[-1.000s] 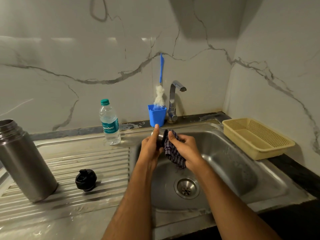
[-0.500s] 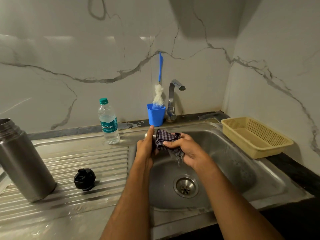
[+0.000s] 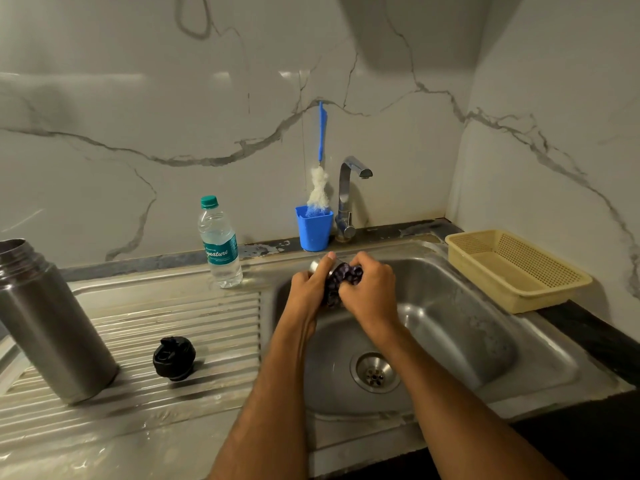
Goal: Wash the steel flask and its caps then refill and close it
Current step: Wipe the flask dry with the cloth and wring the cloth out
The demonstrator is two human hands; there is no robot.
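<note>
Above the stainless steel sink basin [image 3: 460, 327], the left hand [image 3: 308, 289] curls its grip round a small round steel cap [image 3: 317, 265], of which only a sliver of shiny rim shows past the fingers; its shape below that is hidden. The right hand [image 3: 372, 289] bunches a dark checked cloth [image 3: 341, 280] against the cap, fingers clamped on the fabric, so most of the cloth is buried between the two palms and its pattern is hard to read.

Well to the left of the grip, on the ribbed steel drainboard [image 3: 156, 327], lies a black plastic inner cap [image 3: 174, 357], its details lost in shadow. Farther left stands the tall open-mouthed steel flask [image 3: 52, 323], upright, cut off by the frame edge.

Behind and left of the hands stands a clear plastic water bottle with a green cap [image 3: 220, 244]. Just behind the hands sits a blue plastic cup [image 3: 313, 228] holding a blue-handled bottle brush with white bristles [image 3: 320, 174], beside a chrome tap [image 3: 348, 199]. To the right, a cream perforated plastic basket [image 3: 519, 268] rests partly on the sink rim, partly on the dark tabletop [image 3: 602, 344].
</note>
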